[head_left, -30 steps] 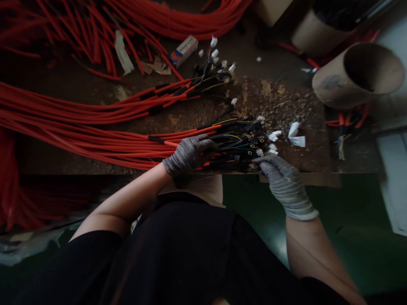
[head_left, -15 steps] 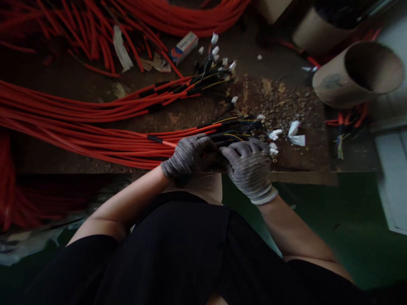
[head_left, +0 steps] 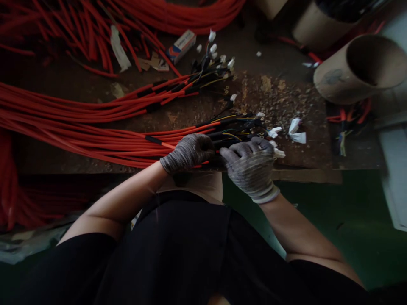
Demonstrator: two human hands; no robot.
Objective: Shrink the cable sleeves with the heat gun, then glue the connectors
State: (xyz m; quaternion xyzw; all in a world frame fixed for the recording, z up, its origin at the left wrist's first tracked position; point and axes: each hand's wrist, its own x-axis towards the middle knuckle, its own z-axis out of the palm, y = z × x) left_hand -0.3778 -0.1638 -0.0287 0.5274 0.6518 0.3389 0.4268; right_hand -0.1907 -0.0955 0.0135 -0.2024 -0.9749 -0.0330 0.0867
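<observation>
A bundle of red-sheathed cables (head_left: pixel 127 146) runs in from the left along the table's near edge. My left hand (head_left: pixel 190 151), in a grey knit glove, closes over its front part, fingers pinched on a red cable whose tip shows near the thumb. My right hand (head_left: pixel 251 167), gloved alike, is curled round the dark end of the cables just to the right. White connectors (head_left: pixel 279 153) stick out past its fingers. Thin black and yellow wires (head_left: pixel 233 134) with ring terminals lie beyond the hands. The fingertips are partly hidden in shadow.
Behind lies a second red cable bundle (head_left: pixel 104 108) ending in white plugs. A small box (head_left: pixel 182 45) and a white strip (head_left: pixel 120 48) are farther back. Cardboard tubes (head_left: pixel 333 80) stand at the right. Crumbs and a white scrap (head_left: pixel 297 132) lie on the table (head_left: pixel 305 156).
My hands have drawn slightly apart, with a bit of red now showing between them. More of the white connectors shows beyond my right hand. The view has shifted a little.
</observation>
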